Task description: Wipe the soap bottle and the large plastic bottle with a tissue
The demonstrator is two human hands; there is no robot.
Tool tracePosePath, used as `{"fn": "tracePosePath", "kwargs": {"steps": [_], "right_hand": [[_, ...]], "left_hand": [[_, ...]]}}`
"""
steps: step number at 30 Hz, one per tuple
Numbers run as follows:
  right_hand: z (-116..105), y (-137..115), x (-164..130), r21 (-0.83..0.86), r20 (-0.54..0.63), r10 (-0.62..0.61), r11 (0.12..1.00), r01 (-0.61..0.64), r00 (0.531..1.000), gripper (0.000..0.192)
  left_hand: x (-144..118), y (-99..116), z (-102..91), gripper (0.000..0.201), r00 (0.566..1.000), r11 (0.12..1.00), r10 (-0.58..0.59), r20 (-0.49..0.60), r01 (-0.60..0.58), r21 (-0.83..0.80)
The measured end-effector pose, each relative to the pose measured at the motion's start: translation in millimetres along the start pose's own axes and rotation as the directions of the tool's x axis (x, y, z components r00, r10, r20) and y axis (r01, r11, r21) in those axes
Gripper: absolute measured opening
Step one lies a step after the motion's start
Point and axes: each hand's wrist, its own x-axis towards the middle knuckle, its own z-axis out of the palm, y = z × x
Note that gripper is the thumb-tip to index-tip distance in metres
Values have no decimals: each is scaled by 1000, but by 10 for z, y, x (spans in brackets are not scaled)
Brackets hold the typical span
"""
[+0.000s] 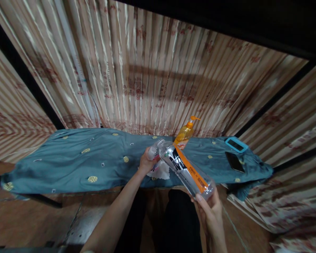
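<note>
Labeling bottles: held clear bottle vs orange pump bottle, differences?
Clear bottle is tilted, held by right hand at its base and left hand at its neck; orange pump bottle stands upright, untouched, on the cloth. The clear bottle looks longer and has no pump top. Both carry orange.

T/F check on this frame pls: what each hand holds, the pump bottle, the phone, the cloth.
1. The right hand holds the base of a clear plastic bottle with an orange-striped label. True.
2. The left hand rests flat on the blue cloth, holding nothing. False: it grips the clear bottle's cap end, over a white rag.
3. The orange pump bottle lies on its side. False: it stands upright behind the hands.
4. A dark phone lies on the cloth to the right, near a blue-framed item. True.
5. The cloth is plain red. False: teal-blue with small yellow patches.
</note>
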Motion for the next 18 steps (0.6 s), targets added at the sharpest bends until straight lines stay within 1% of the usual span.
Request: {"fn": "tracePosePath", "kwargs": {"steps": [4,8,12,15,18], "right_hand": [[-45,31,21,-4,1,10,1000,-10,1000,68],[-37,-3,-4,-12,-40,39,999,-39,998,76],[-32,-4,-20,-13,-91,81,997,-82,993,81],[-43,13,-27,-18,-96,94,995,-96,991,84],[-55,27,-46,-25,-100,99,994,-102,990,84]], "left_hand": [[-2,-19,5,51,1000,1000,1,6,-1,4],[-7,-93,22,50,1000,1000,8,10,-8,-6],[-10,-159,47,51,999,998,23,25,-21,-63],[-11,-164,58,51,999,995,27,30,-24,-101],[-18,-138,58,49,998,993,8,54,-2,-120]]}}
